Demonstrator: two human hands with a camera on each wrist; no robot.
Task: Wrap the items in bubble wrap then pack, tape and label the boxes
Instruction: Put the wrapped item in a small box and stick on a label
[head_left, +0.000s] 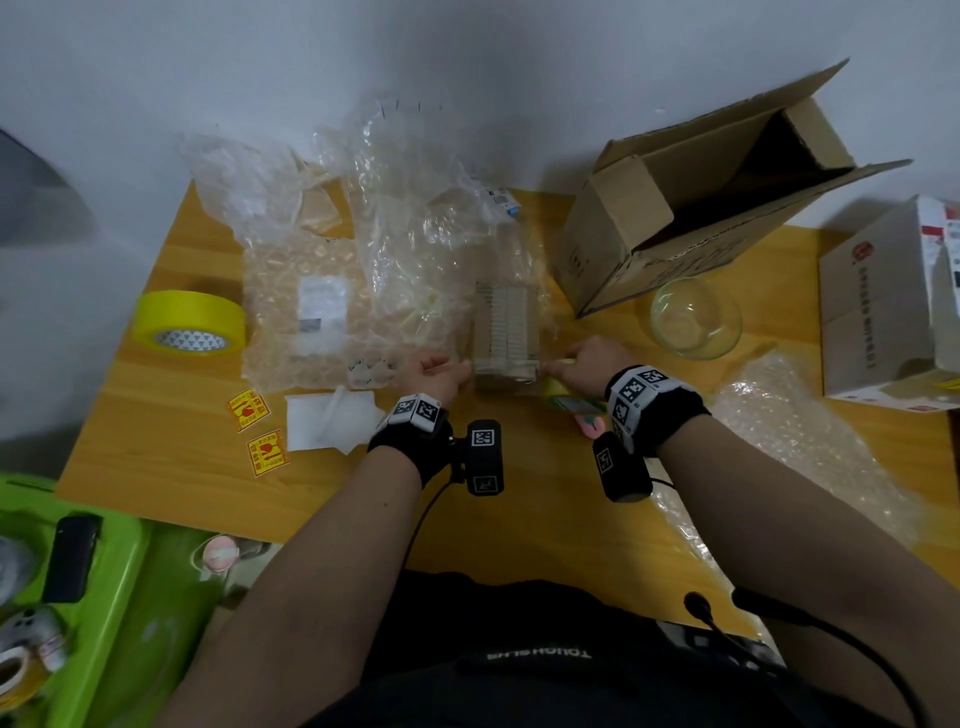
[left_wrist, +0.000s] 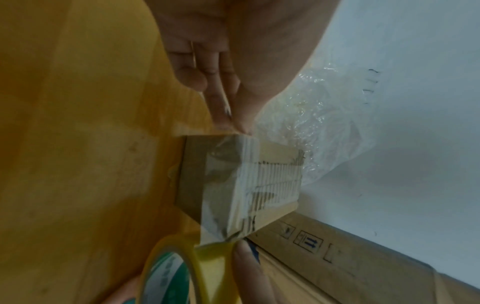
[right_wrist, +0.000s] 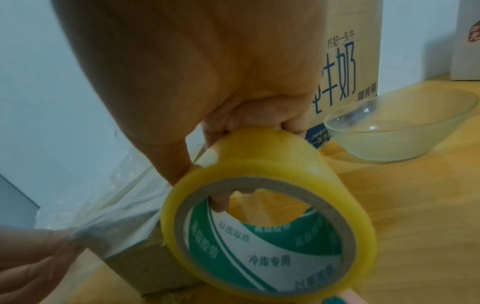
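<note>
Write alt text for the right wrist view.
The right hand grips a yellowish roll of clear packing tape, its strip stretched over a small brown cardboard box to the left hand's fingers. Behind, a clear glass bowl sits on the wooden table.

1. Dim, even indoor light; the head view is soft all over, and the worktop (head_left: 519, 519) edges bow from wide-angle distortion.
2. Left wrist view is dark, murky and blurred.
3. Right wrist view is brighter; the bowl (right_wrist: 405, 131) shows faint glare.
</note>
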